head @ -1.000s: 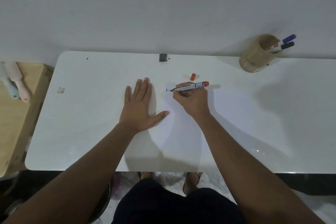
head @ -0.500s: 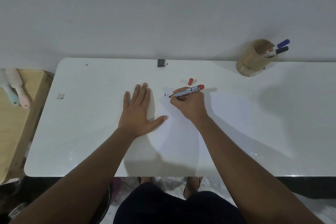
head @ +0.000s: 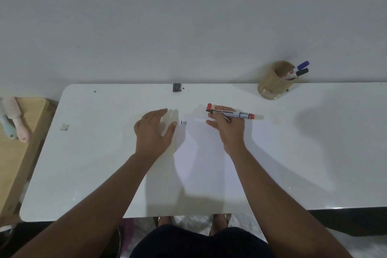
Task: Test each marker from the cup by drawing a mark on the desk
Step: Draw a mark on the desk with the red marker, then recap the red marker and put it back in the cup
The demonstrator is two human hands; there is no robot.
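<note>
Head view shows the marker held in the right hand, lying almost level above the white counter. Its dark tip points to the left and its red end to the right. The thumb and the first fingers of this hand close around the white barrel, and the other fingers are loose. Just behind the tip, a small red cap is on the counter. Left of the tip, apart from it, some short dark marks are on the counter surface, between the two hands. The left hand is just beside these marks. It is bent with the fingers curved down, and something white seems to be under it, but I cannot tell what it is or if the hand grips it. At the far right edge of the counter, near the wall, a tan cup contains more markers; a blue cap and a black cap stick out of it. A small black object is at the far edge.
</note>
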